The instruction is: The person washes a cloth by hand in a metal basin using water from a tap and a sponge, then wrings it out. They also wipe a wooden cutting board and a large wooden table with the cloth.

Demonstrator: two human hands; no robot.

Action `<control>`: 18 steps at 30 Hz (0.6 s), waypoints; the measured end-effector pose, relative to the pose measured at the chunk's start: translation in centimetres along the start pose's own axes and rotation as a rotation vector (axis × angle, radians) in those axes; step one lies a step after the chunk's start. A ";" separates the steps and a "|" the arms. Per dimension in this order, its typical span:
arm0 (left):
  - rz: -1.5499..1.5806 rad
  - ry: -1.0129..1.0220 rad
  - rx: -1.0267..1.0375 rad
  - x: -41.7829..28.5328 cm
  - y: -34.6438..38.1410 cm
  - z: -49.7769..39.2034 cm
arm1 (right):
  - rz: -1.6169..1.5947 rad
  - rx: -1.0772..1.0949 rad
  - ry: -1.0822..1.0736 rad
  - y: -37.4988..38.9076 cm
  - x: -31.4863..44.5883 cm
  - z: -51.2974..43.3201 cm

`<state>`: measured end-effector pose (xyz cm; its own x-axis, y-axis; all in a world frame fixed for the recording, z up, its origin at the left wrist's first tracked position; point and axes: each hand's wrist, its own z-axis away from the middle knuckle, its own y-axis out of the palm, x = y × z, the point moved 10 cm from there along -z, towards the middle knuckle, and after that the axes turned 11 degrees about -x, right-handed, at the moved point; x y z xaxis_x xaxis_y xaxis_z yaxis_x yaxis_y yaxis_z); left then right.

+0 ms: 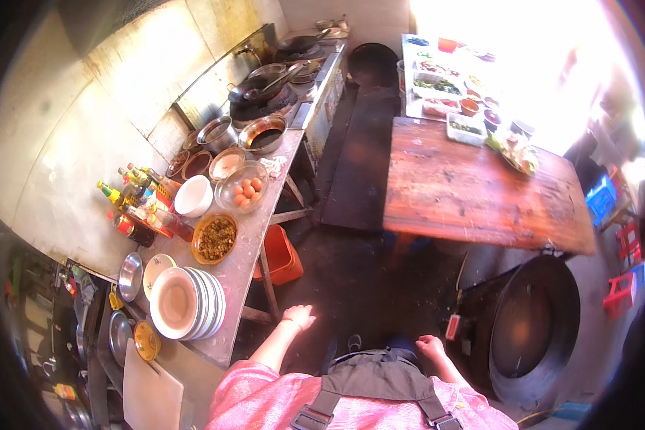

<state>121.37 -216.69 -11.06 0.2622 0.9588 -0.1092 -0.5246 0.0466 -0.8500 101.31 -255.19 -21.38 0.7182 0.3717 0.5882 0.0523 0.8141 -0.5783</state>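
Note:
My left hand (pixel 300 317) hangs over the dark floor beside the long side table (pixel 258 226), fingers loosely curled, with nothing visible in it. My right hand (pixel 431 346) hangs low on the other side, also curled and without a visible object, near a red-and-white power strip (pixel 452 326) on a cord. Closest to my left hand on the table is a stack of white plates (pixel 174 303). Behind the stack stand a brown bowl of chopped food (pixel 215 238), a clear bowl (pixel 223 185) of brown eggs (pixel 245 192) and a white bowl (pixel 193 196).
An orange bin (pixel 282 252) stands beneath the side table. Woks (pixel 258 91) sit on the stove along the left wall. A reddish wooden table (pixel 473 183) is ahead right, with food trays (pixel 438 85) beyond. A large round dark vessel (pixel 535 322) stands to my right.

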 end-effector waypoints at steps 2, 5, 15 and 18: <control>0.138 0.015 -0.113 -1.2 -2.3 -2.6 | -0.070 0.082 0.040 0.3 2.6 -2.2; 0.351 -0.005 -0.290 -1.4 -3.5 -4.4 | -0.060 0.321 -0.128 0.8 10.2 -5.9; 0.251 -0.317 0.178 3.3 9.1 -1.7 | 0.187 0.394 -0.945 2.4 42.7 -14.5; 0.491 -0.535 0.127 5.2 10.3 -3.1 | 0.217 0.323 -1.201 4.6 49.5 -14.5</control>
<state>119.84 -212.08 -22.03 -0.4408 0.8818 -0.1679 -0.5781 -0.4220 -0.6984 147.13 -239.52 -3.12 -0.3997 0.5433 0.7383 -0.2804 0.6943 -0.6628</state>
